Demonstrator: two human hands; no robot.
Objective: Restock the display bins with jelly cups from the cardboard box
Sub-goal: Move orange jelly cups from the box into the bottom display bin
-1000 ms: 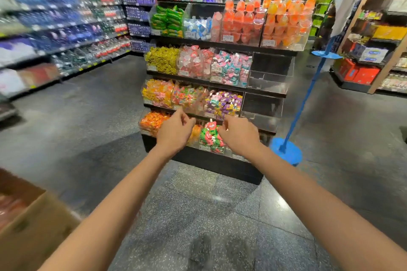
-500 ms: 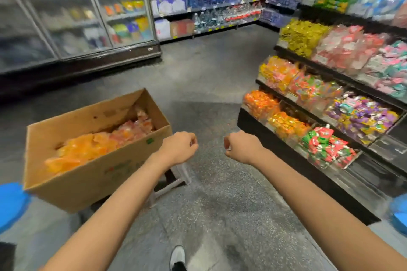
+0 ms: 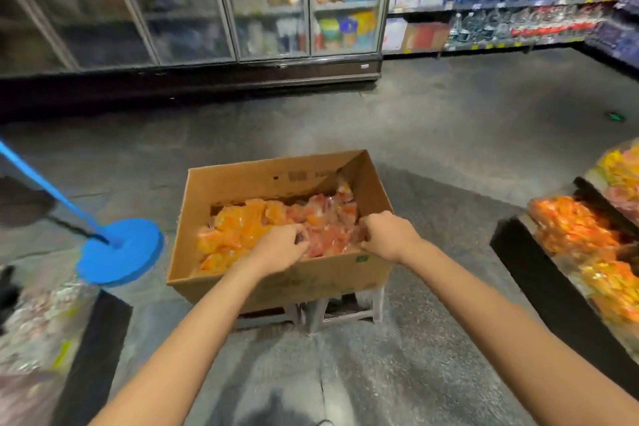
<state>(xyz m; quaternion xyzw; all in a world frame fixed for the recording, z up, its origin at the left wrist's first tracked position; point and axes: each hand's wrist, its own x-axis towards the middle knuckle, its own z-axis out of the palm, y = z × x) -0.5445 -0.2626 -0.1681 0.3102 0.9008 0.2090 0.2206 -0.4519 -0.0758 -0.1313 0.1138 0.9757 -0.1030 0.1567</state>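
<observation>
In the cardboard box (image 3: 276,282), glossy jelly cups (image 3: 242,232).

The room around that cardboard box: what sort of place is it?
Most likely a supermarket aisle: glass-door coolers and stocked drink shelves line the back, and a sweets display bin stands right of the cardboard box.

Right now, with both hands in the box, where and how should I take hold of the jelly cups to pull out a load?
Scoop from above. The box is open-topped and the jelly cups lie loose in a heap, so curl the left hand and right hand down into the reddish middle pile and gather a bunch between them. Single cup rims are too blurred to pick out.
</observation>
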